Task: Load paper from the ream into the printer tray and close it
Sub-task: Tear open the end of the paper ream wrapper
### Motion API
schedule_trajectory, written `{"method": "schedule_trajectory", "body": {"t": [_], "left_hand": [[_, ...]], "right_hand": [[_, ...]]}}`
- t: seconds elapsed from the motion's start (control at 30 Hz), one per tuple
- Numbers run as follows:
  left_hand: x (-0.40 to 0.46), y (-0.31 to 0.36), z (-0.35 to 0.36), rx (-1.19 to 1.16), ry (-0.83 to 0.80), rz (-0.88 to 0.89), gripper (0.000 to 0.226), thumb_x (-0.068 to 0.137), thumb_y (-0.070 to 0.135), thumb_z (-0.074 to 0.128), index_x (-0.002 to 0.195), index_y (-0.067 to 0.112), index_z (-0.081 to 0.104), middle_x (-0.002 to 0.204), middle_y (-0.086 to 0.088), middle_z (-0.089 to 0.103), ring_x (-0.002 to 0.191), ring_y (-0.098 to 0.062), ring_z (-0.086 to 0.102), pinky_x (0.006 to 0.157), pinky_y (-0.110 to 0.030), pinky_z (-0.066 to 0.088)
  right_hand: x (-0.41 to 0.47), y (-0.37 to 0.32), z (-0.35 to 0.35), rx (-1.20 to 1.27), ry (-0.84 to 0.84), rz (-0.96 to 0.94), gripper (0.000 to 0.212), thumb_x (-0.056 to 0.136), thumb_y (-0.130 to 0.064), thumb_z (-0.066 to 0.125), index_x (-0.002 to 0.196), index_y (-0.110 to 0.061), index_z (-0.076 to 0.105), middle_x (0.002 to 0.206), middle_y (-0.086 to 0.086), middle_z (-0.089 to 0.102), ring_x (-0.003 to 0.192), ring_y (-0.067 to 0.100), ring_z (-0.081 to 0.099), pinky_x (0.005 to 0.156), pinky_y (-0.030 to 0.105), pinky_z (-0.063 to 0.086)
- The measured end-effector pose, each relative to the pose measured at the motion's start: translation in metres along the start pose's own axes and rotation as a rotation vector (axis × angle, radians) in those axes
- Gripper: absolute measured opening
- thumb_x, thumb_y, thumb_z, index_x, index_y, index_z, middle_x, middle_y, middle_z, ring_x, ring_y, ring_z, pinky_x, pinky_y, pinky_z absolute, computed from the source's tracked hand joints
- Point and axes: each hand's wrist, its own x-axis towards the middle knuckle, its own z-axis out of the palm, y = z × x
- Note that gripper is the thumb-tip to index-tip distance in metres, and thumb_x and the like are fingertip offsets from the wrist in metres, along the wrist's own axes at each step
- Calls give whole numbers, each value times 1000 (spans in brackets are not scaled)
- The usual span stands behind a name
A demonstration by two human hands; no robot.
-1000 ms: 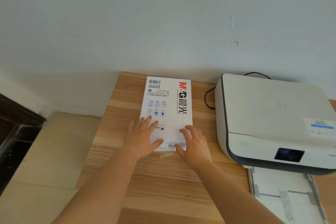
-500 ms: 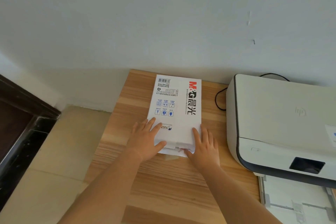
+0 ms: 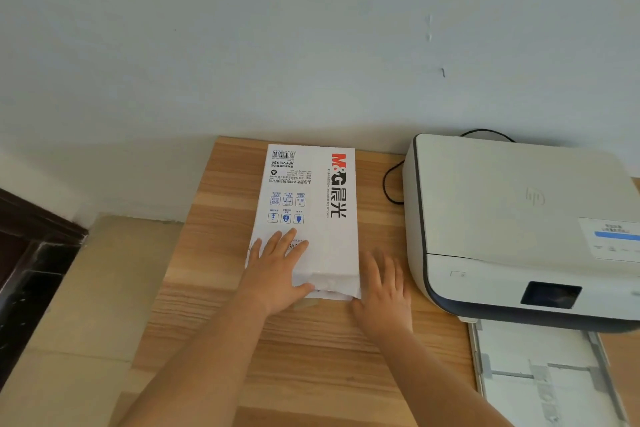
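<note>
We find the white wrapped paper ream [image 3: 311, 215] lying lengthwise up-frame at centre, left hand [image 3: 277, 274] flat and spread on its near end, right hand [image 3: 382, 291] open beside its lower-right corner, gripping nothing.

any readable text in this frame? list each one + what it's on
"M&G" with two large Chinese characters: ream wrapper, printed sideways.
"APYVQ 959": under the barcode on the ream, upside down.
"hp" logo: printer lid, faint.
Small print and icon captions on the ream: too small.
Printer sticker: blurred.
</note>
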Motion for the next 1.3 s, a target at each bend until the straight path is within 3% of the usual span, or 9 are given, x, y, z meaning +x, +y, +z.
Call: {"method": "schedule_trajectory", "body": {"t": [0.4, 0.5, 0.6, 0.77, 0.83, 1.0, 1.07, 1.17, 1.3], "left_hand": [[11, 3, 22, 155, 44, 47, 87, 84, 51, 60, 152, 31, 8, 163, 1, -7, 149, -26, -6, 118, -51, -7], [9, 0, 25, 168, 117, 94, 88, 71, 45, 75, 146, 25, 34, 159, -6, 23, 144, -31, 25, 115, -54, 15], [7, -9, 27, 176, 256, 182, 78, 57, 42, 85, 126, 18, 58, 137, -8, 56, 123, -31, 55, 100, -54, 43], [3, -17, 12, 183, 367, 337, 55, 67, 46, 76, 114, 19, 65, 116, 1, 68, 105, -19, 65, 90, -44, 53], [2, -19, 6, 212, 377, 386, 47, 76, 45, 62, 115, 19, 67, 112, 4, 69, 101, -15, 66, 88, -40, 54], [6, -18, -13, 203, 289, 414, 42, 85, 41, 39, 103, 23, 71, 94, 9, 73, 84, -14, 69, 77, -32, 54], [9, -14, -23, 227, 197, 409, 43, 92, 44, 32, 105, 24, 68, 94, 9, 71, 88, -15, 66, 77, -32, 50], [15, -9, -38, 226, 85, 380, 39, 99, 44, 33, 108, 24, 65, 97, 5, 68, 93, -18, 60, 79, -33, 45], [25, -2, -55, 167, 8, 312, 40, 98, 45, 36, 97, 23, 69, 90, 3, 67, 84, -19, 62, 71, -33, 46]], "right_hand": [[0, 6, -4, 58, -55, 38, 83, 84, -33, 56, 149, -32, 5, 160, 6, 5, 147, 30, 5, 114, 50, 22], [1, 8, -4, 59, -62, 40, 82, 85, -33, 54, 149, -33, 3, 159, 4, 4, 147, 29, 5, 114, 49, 23], [0, 8, -3, 61, -70, 47, 82, 85, -33, 54, 149, -32, 3, 159, 4, 5, 147, 28, 7, 114, 48, 23], [2, -1, -3, 66, -59, 0, 77, 81, -26, 55, 145, -30, 13, 156, 4, 13, 144, 29, 14, 114, 46, 25], [3, -4, -4, 71, -66, -19, 74, 81, -29, 55, 144, -29, 18, 156, 4, 14, 144, 29, 14, 116, 46, 24], [6, -11, -9, 99, -56, -37, 73, 83, -36, 57, 145, -26, 20, 157, 5, 16, 145, 28, 15, 116, 46, 24], [7, -12, -13, 102, -44, -78, 74, 83, -37, 59, 146, -26, 21, 156, 5, 18, 145, 27, 16, 115, 45, 26], [8, -17, -19, 120, -26, -168, 65, 87, -46, 56, 144, -25, 32, 156, 1, 20, 144, 23, 18, 114, 42, 28], [14, -30, -27, 148, -6, -316, 50, 91, -44, 53, 135, -23, 47, 154, -1, 30, 143, 21, 25, 115, 43, 27]]}}
